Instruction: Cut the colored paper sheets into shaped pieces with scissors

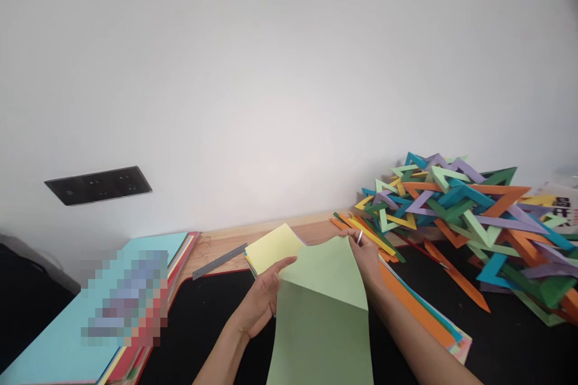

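Observation:
A large light green sheet of paper [323,331] with a crease across it is held up in front of me. My left hand [270,289] grips its left edge, index finger stretched over the paper and thumb side against it. At the top right corner, my right hand [365,252], with a ring on one finger, pinches the sheet. Behind the sheet lies a stack of yellow paper [275,245], partly covered by it. Under my right forearm sit long orange and coloured paper pieces [418,307]. The lower end of the green sheet runs out of view.
A grey metal ruler [220,261] lies left of the yellow stack. Coloured paper sheets [149,246], partly pixelated, are piled at the left. On the right stands a heap of folded paper strips [469,204]. A black mat [203,313] covers the wooden table [226,240]; a socket panel [98,185] is on the wall.

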A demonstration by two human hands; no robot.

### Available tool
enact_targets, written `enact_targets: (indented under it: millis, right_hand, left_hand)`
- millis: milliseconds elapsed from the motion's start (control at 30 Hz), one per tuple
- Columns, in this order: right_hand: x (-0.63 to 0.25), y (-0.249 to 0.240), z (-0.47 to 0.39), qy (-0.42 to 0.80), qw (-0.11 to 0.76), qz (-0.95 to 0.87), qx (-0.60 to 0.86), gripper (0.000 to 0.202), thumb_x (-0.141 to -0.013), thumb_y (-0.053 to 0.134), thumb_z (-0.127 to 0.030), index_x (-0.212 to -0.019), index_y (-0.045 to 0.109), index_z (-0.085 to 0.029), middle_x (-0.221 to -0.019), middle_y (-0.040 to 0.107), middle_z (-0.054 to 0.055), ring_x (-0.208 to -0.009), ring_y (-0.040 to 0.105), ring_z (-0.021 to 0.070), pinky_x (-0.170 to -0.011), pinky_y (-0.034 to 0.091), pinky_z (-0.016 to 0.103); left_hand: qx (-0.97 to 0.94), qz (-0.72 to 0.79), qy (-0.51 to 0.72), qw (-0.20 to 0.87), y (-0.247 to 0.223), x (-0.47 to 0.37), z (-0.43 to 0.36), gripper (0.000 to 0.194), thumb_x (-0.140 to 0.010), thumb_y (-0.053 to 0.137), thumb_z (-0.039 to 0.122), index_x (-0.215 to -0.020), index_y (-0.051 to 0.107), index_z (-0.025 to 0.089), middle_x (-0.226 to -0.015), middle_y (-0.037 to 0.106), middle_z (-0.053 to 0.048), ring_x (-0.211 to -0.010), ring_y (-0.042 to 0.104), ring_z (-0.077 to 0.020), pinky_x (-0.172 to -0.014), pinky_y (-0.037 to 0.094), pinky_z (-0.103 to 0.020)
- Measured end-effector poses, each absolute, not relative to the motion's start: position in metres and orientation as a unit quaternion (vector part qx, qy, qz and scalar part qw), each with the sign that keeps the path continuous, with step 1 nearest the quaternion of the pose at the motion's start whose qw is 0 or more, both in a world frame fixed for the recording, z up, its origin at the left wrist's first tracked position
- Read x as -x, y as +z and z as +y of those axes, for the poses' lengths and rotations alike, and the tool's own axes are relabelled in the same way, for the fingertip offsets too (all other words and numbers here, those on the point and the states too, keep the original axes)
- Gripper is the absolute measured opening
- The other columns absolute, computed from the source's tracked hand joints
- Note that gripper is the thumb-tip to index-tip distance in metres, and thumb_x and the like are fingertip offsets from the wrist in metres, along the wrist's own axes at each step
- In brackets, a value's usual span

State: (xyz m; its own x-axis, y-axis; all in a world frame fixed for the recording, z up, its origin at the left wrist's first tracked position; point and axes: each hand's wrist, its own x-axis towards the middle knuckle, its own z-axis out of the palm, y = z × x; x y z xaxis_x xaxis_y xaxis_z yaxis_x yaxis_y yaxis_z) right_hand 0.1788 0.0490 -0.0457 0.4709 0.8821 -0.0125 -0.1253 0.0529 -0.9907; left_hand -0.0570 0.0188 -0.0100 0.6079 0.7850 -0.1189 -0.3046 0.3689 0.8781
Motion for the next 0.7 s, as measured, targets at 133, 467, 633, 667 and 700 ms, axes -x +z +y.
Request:
enact_targets:
  millis: [133, 467, 633, 667, 700]
  right_hand:
    - [-0.17, -0.038, 0.046, 0.365, 0.64, -0.364, 0.57, 0.029, -0.078, 0.057, -0.038, -0.09, 0.067, -0.013, -0.051, 0.052, -0.004, -0.042, 0.046, 0.0122, -0.041, 0.036, 0.024]
    - [-0.159, -0.034, 0.047, 0.217, 0.599, -0.482, 0.601, 0.047, -0.083, 0.04, -0.046, -0.103, 0.063, -0.01, -0.074, 0.06, 0.006, -0.063, 0.051, 0.0181, -0.06, 0.041, 0.029]
    - [-0.154, -0.036, 0.044, 0.203, 0.482, -0.59, 0.616, 0.028, -0.081, 0.046, -0.034, -0.08, 0.069, -0.017, -0.066, 0.059, 0.004, -0.063, 0.053, 0.0186, -0.06, 0.039, 0.027]
    - [-0.155, -0.035, 0.043, 0.199, 0.454, -0.604, 0.624, 0.027, -0.081, 0.047, -0.032, -0.076, 0.069, -0.018, -0.067, 0.059, 0.004, -0.065, 0.054, 0.0193, -0.061, 0.039, 0.027]
    - [-0.156, -0.035, 0.042, 0.194, 0.426, -0.615, 0.635, 0.025, -0.081, 0.048, -0.03, -0.073, 0.069, -0.018, -0.068, 0.06, 0.005, -0.067, 0.055, 0.0202, -0.062, 0.038, 0.028]
  left_hand:
    - [-0.432, 0.33, 0.336, 0.769, -0.011, 0.049, 0.019, 0.037, -0.077, 0.071, 0.036, -0.106, 0.068, 0.013, -0.074, 0.071, -0.007, -0.062, 0.065, -0.0141, -0.059, 0.05, -0.022]
    - [-0.386, 0.343, 0.477, 0.711, 0.018, 0.085, 0.044, 0.039, -0.066, 0.079, 0.037, -0.101, 0.069, 0.023, -0.088, 0.076, -0.002, -0.074, 0.07, -0.0167, -0.07, 0.055, -0.024]
    - [-0.37, 0.364, 0.523, 0.676, 0.023, 0.093, 0.055, 0.042, -0.072, 0.076, 0.032, -0.111, 0.065, 0.022, -0.08, 0.076, -0.001, -0.063, 0.069, -0.0129, -0.06, 0.054, -0.018]
    - [-0.373, 0.374, 0.519, 0.672, 0.023, 0.092, 0.055, 0.041, -0.072, 0.076, 0.027, -0.11, 0.065, 0.018, -0.079, 0.076, -0.003, -0.061, 0.069, -0.0138, -0.058, 0.054, -0.019]
    - [-0.375, 0.384, 0.516, 0.668, 0.022, 0.091, 0.054, 0.041, -0.071, 0.077, 0.023, -0.109, 0.065, 0.014, -0.078, 0.076, -0.005, -0.06, 0.069, -0.0153, -0.056, 0.053, -0.021]
